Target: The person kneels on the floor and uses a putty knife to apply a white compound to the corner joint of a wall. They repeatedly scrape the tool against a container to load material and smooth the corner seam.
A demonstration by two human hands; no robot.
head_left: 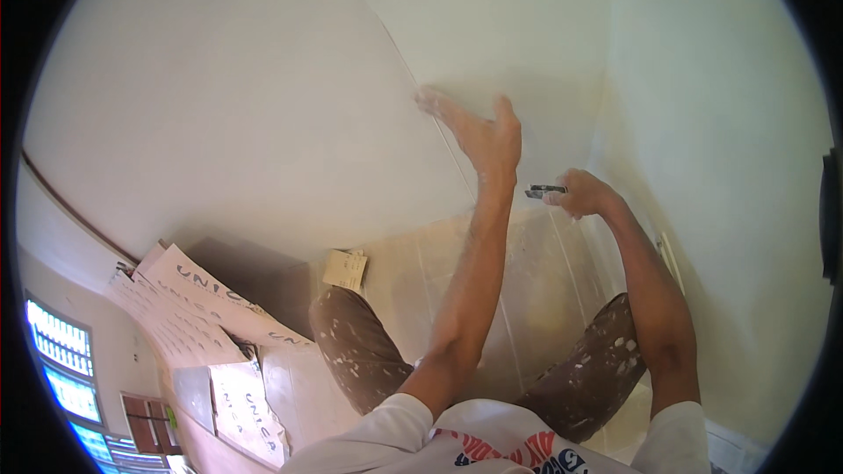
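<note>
My left hand [479, 132] is stretched out against the pale wall panel [263, 96], fingers extended and thumb apart, with nothing in it. Its fingertips lie at a thin straight seam [399, 57] that slants down the panel. Lower and to the right, my right hand [581, 193] is closed around a small black-and-silver utility knife [544, 190]. The knife points left toward my left wrist, apart from the wall as far as I can tell. My fingers hide part of its handle.
Another wall [720, 123] meets the panel in a corner on the right. Dusty floor tiles [421, 263] lie between my paint-spotted knees. A small piece of cardboard [345, 269] rests by my left knee. Large printed cardboard sheets [198, 290] spread at left, with a barred window [61, 351] beyond.
</note>
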